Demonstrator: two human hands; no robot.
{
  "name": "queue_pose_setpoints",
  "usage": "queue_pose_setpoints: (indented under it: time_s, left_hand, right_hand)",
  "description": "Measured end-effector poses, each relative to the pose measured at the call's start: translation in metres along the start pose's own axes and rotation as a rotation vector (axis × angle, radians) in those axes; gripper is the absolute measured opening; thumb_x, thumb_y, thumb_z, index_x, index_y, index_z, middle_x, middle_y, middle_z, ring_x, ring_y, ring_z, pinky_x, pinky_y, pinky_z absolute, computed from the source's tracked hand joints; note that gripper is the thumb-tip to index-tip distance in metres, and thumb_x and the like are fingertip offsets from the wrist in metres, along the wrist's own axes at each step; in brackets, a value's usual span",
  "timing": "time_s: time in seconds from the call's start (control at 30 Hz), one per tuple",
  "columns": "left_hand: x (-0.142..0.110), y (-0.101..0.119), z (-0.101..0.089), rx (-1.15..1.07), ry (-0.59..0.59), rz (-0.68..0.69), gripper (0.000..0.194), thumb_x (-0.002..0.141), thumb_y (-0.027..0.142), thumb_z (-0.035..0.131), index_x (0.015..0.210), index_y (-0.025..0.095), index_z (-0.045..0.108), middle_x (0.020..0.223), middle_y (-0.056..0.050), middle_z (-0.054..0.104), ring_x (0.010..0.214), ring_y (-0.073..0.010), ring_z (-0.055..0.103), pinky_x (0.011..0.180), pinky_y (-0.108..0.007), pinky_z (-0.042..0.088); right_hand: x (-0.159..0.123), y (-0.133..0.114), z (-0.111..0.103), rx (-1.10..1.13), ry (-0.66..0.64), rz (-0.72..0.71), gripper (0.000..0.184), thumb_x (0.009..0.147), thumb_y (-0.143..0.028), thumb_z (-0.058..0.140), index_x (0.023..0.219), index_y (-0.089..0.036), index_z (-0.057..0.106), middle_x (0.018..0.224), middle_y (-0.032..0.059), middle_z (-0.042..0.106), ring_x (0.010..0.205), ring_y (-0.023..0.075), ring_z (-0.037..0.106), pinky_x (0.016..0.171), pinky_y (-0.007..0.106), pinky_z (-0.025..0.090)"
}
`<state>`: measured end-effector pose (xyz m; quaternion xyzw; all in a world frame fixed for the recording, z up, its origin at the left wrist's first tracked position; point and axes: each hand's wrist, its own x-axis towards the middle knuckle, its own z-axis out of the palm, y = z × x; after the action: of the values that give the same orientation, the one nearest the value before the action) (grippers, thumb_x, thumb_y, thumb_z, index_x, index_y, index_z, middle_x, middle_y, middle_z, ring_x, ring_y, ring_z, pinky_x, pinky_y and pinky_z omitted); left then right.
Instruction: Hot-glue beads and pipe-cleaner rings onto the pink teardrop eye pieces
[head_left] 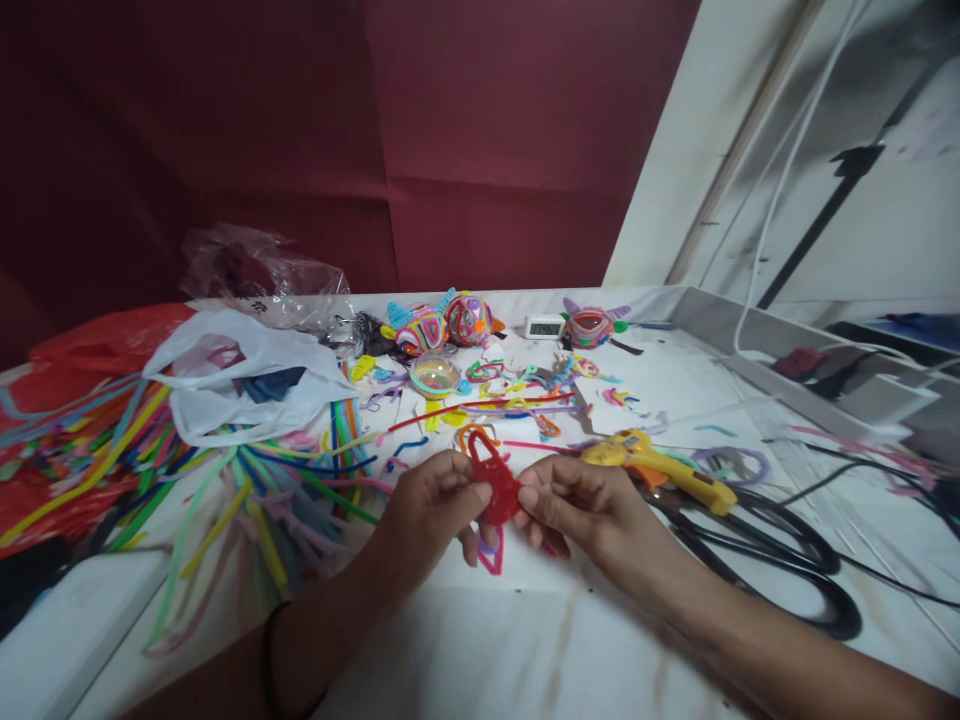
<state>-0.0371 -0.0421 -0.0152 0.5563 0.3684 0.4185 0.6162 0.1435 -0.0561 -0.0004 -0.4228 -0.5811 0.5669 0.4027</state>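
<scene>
Here, the left hand [435, 510] and right hand [581, 505] pinch 1 red piece [495, 492] between them, a yellow glue gun [679, 472] just beyond the right, pipe cleaners [266, 545] left of both.

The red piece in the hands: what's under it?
A pointed pink shape shows just below the red piece, between the left hand and right hand. Whether pink and red connect is unclear; whatever lies directly behind the red piece is covered.

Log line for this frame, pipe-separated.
left hand: holding red looped piece | right hand: pinching its opposite edge | yellow glue gun: on table, beyond right hand
</scene>
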Motion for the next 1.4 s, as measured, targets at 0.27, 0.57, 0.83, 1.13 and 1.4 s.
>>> queue_pose_setpoints:
  time_s: [0.27,0.57,0.83,1.13,1.4]
  left_hand:
    - [-0.004,0.004,0.002,0.040,-0.017,0.056,0.018,0.076,0.027,0.066,0.084,0.013,0.058,0.071,-0.002,0.065,0.048,-0.0081,0.055,0.040,-0.017,0.045]
    - [-0.006,0.008,0.004,0.040,0.105,0.094,0.019,0.076,0.029,0.068,0.084,0.016,0.057,0.069,0.000,0.065,0.055,-0.0112,0.060,0.046,-0.019,0.050]
    - [-0.006,0.010,0.004,-0.199,-0.049,-0.050,0.052,0.076,0.063,0.057,0.076,0.011,0.061,0.065,-0.007,0.065,0.052,-0.0161,0.063,0.037,-0.020,0.047]
    - [-0.004,0.004,0.003,-0.052,-0.023,0.000,0.024,0.084,0.036,0.060,0.082,0.012,0.063,0.062,-0.003,0.066,0.046,-0.0105,0.061,0.036,-0.014,0.044]
    - [-0.007,0.003,0.004,0.031,-0.031,0.044,0.024,0.085,0.036,0.059,0.083,0.012,0.063,0.063,-0.002,0.065,0.049,-0.0104,0.061,0.039,-0.015,0.046]
  right_hand:
    - [0.000,-0.003,0.003,0.072,-0.017,0.030,0.040,0.070,-0.055,0.071,0.072,-0.017,0.058,0.059,-0.0001,0.062,0.049,0.0100,0.051,0.045,0.022,0.039]
    - [-0.008,0.007,0.000,-0.442,0.159,-0.527,0.012,0.086,-0.025,0.060,0.077,-0.018,0.061,0.063,-0.0006,0.060,0.054,0.0095,0.051,0.049,0.021,0.039]
    - [-0.009,0.013,-0.007,-1.060,0.220,-1.089,0.012,0.086,-0.005,0.053,0.086,-0.014,0.060,0.079,0.0096,0.066,0.068,0.0173,0.057,0.058,0.029,0.042]
    - [-0.013,0.007,0.002,-0.600,0.263,-0.668,0.013,0.087,-0.018,0.057,0.100,-0.019,0.061,0.076,0.0009,0.069,0.056,0.0092,0.058,0.052,0.019,0.046]
    - [-0.010,-0.002,0.005,-0.205,0.047,-0.159,0.027,0.085,-0.041,0.058,0.072,-0.018,0.061,0.061,-0.0011,0.058,0.054,0.0099,0.049,0.050,0.022,0.039]
